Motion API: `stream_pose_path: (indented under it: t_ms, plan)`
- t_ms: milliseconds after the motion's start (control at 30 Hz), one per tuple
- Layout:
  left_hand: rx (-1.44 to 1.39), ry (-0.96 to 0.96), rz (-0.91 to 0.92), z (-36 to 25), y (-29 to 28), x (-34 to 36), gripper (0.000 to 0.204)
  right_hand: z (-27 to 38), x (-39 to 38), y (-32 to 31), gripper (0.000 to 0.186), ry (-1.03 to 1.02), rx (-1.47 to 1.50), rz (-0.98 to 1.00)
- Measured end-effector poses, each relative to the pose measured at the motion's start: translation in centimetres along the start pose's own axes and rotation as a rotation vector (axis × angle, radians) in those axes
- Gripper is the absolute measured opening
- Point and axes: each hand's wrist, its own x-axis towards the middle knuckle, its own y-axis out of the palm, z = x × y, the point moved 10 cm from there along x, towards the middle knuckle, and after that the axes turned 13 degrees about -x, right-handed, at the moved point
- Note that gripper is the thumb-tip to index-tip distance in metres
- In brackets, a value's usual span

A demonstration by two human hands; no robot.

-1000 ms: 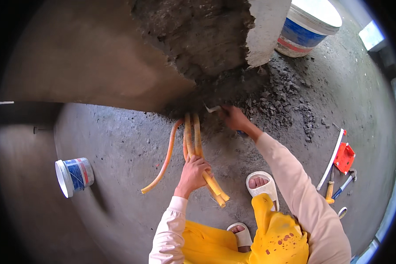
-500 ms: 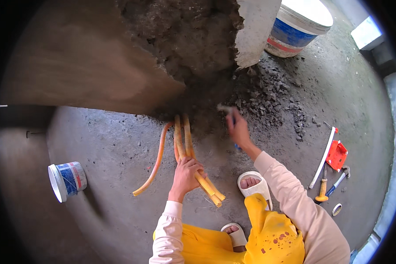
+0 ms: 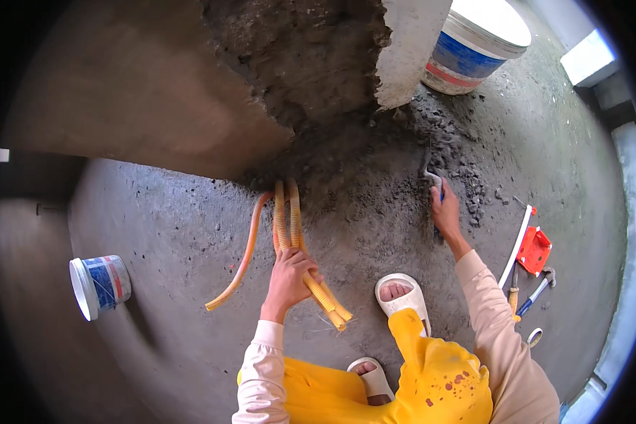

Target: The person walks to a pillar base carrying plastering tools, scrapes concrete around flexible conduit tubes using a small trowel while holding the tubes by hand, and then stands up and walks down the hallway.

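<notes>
I have my left hand (image 3: pixel 290 275) closed around several yellow corrugated conduits (image 3: pixel 318 290), which come out of dark rubble at the base of a broken wall (image 3: pixel 311 63). An orange conduit (image 3: pixel 247 254) curves away to the left of them. In my right hand (image 3: pixel 445 212) is a trowel (image 3: pixel 431 177) with a blue handle and a bent metal neck; its blade is hard to make out against loose grey chunks (image 3: pixel 459 141) on the concrete floor, right of the conduits.
A big white-and-blue bucket (image 3: pixel 466 63) stands behind the wall's corner; a small one (image 3: pixel 102 283) is at the left. At the right lie a white pipe (image 3: pixel 516 247), a red plastic box (image 3: pixel 533 249), a hammer (image 3: pixel 537 290), a yellow-handled tool (image 3: pixel 514 297) and a tape roll (image 3: pixel 534 337).
My right hand has moved rightward with the trowel, from beside the conduit bases onto the rubble. My left hand still grips the conduits, and the whole view has shifted slightly.
</notes>
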Motion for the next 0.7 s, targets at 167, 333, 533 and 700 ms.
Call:
stream_pose_path:
  t_ms: [167, 333, 533, 700]
  plan:
    - [0.016, -0.020, -0.006, 0.1, -0.3, -0.3, 0.023, 9.6, -0.2, 5.3, 0.044, -0.102, 0.239, 0.230]
    - [0.009, -0.029, 0.008, -0.1, 0.1, 0.0, 0.023, 14.9, 6.1, 10.7, 0.041, -0.141, 0.203, 0.418]
    - [0.001, -0.054, 0.015, 0.3, -0.9, -0.6, 0.024, 8.8, 5.2, 10.5, 0.037, 0.023, 0.294, 0.115]
    - [-0.002, -0.018, 0.021, -0.5, -0.2, 0.2, 0.024, 10.0, 6.0, 10.9, 0.040, -0.044, 0.271, 0.055]
